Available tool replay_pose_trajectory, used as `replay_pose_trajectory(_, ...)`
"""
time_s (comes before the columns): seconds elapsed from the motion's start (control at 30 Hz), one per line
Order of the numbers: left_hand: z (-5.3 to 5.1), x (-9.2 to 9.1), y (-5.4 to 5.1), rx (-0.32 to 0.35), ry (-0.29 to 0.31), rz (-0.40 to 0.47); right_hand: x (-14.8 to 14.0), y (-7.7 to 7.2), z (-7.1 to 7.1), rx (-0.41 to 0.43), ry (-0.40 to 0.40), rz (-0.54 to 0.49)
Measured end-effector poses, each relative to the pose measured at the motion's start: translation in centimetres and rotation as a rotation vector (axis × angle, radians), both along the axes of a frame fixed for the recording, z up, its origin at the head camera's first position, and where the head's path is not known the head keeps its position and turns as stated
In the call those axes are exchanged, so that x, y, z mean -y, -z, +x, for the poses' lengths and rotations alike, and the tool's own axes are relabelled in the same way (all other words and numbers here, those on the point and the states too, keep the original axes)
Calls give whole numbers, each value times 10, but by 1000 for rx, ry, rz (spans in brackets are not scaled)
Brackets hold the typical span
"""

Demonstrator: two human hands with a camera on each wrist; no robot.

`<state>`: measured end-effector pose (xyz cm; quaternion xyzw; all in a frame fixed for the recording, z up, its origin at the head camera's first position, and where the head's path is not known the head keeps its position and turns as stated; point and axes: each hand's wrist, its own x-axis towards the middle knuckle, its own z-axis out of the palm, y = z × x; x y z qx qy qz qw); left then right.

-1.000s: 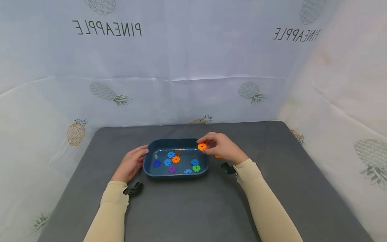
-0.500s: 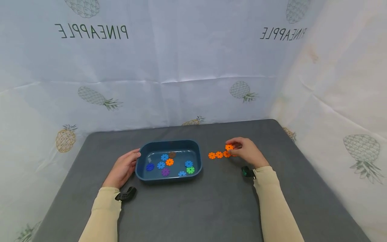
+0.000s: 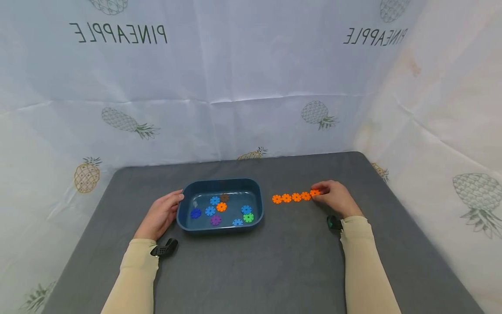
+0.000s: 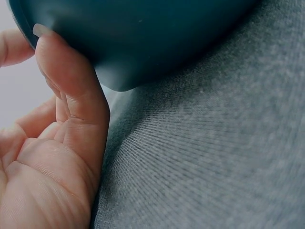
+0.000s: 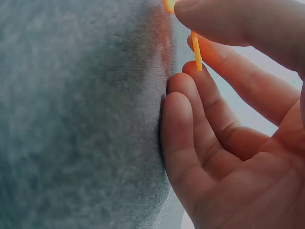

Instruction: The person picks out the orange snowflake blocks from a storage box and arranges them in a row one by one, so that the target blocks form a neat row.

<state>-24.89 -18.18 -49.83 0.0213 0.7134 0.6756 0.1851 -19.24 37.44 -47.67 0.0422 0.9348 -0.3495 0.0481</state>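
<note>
A dark blue tray (image 3: pixel 219 229) stands left of centre in the head view. My left hand (image 3: pixel 158 216) holds it by its left end, the thumb (image 4: pixel 71 71) against the outer wall and a fingertip behind the rim. To the right of the tray, several orange notched discs (image 3: pixel 286 198) lie in a row on the table. At the row's right end my right hand (image 3: pixel 335 197) pinches another orange disc (image 3: pixel 315 192) between thumb and fingers, close to the neighbouring disc. The right wrist view shows only a thin edge of this disc (image 5: pixel 196 50); the thumb hides the rest.
Inside the tray lie loose notched discs: several blue ones (image 3: pixel 210 211), a purple one (image 3: pixel 215 220), a green one (image 3: pixel 249 217), a brown one (image 3: pixel 224 198) and an orange one (image 3: pixel 221 207). A grey cloth (image 3: pixel 251 270) covers the table; a pineapple-print curtain (image 3: pixel 235 131) hangs behind.
My right hand has carried the orange disc from over the tray's right edge to the right end of the row and lowered it there. My left hand has stayed on the tray.
</note>
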Motion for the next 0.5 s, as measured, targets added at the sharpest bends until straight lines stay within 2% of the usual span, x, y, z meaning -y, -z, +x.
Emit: replay_pose_trajectory(0.5,2,-2,-1,7,-23,-28,-2,4,-3,0,-27,32)
